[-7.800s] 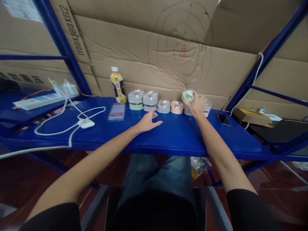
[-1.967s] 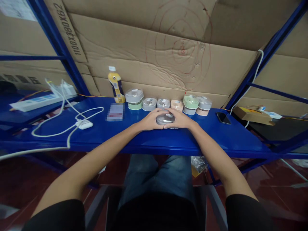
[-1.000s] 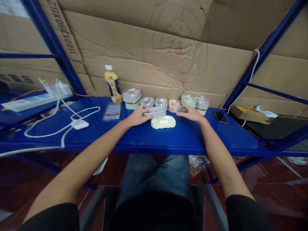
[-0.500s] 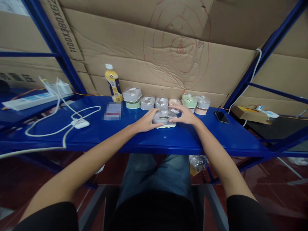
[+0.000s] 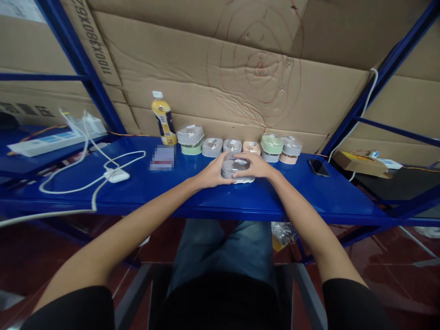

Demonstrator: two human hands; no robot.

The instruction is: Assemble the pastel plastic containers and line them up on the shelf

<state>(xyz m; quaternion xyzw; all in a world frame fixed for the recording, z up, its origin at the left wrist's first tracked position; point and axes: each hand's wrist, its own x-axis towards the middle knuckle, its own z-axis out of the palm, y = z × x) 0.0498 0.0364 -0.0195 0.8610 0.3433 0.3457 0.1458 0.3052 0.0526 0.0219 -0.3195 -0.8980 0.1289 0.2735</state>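
Observation:
A small grey box with a clear domed lid (image 5: 229,167) is between my two hands near the front of the blue table (image 5: 192,195). It rests on something pale with a wavy edge (image 5: 244,180), mostly hidden. My left hand (image 5: 213,175) wraps the box's left side, thumb along the front. The fingers of my right hand (image 5: 256,165) reach over the right side and front of the lid. Just behind stand a grey box (image 5: 232,145), another grey box (image 5: 212,147) and a peach box (image 5: 252,147), all lidded alike.
Stacked boxes, grey on green (image 5: 190,137) and green on grey (image 5: 272,144), flank the row. A yellow drink bottle (image 5: 164,119) stands at the back left. White cable (image 5: 92,197) loops across the left side. A phone (image 5: 318,167) lies at the right.
The lidded box has turned between my hands; a round sticker now shows where a dark slot faced front. My right hand has shifted left, farther over the lid. The view has moved slightly.

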